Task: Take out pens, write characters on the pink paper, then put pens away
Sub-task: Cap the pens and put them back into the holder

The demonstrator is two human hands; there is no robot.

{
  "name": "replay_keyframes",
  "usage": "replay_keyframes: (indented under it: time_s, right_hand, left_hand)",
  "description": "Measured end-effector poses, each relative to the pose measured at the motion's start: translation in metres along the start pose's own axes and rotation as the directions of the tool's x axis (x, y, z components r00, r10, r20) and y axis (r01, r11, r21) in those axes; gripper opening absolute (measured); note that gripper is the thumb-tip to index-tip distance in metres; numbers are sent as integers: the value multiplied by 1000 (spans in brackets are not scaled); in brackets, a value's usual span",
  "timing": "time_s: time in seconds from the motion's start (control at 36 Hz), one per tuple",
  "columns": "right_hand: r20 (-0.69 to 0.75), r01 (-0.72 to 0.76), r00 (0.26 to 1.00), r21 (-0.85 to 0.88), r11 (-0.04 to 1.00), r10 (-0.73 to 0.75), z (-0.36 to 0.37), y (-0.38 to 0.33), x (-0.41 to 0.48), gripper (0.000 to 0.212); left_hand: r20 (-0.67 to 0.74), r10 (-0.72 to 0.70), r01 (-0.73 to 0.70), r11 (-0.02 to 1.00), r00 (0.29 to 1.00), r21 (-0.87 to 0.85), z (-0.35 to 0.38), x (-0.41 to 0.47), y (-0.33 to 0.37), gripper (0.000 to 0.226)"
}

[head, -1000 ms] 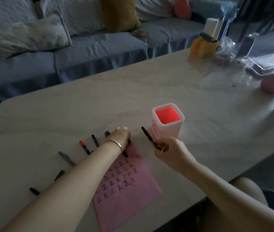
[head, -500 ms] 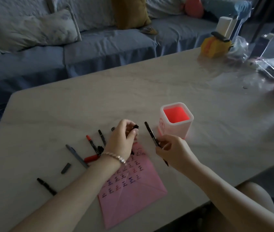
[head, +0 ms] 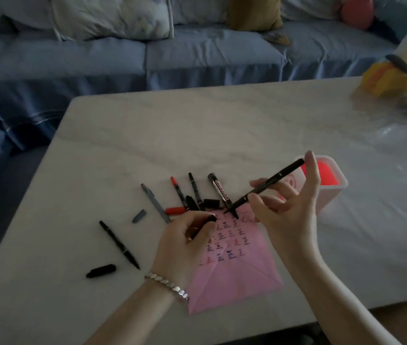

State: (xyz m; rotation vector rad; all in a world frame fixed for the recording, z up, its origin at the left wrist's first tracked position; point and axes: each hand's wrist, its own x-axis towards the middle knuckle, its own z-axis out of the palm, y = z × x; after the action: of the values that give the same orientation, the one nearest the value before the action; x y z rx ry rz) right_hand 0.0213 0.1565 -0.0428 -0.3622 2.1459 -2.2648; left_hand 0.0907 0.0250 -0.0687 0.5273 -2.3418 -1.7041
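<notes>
Two hands over pink paper point(head: 235, 277): right hand point(head: 289, 210) pinches a black pen point(head: 272, 180), left hand point(head: 185, 242) grips a cap point(head: 208, 220).

A single wide view from the person's head looks forward and down, close above the table point(head: 197, 135). The left hand point(head: 182, 242) and right hand point(head: 289, 215) reach in from the lower edge, and a sofa point(head: 197, 56) spans the top.
</notes>
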Motion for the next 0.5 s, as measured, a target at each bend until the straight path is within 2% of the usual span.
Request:
replay_keyframes:
  time_s: [0.39,0.5]
  right_hand:
    - [56,-67,996,79,995,63,3,1,-17,86]
    - [84,-116,991,114,987,107,-1,6,-23,70]
  left_hand:
    - [37,60,-59,998,997,-32,2,-12,-1,20]
    - [25,118,-118,993,993,-19,7,-16,4,13]
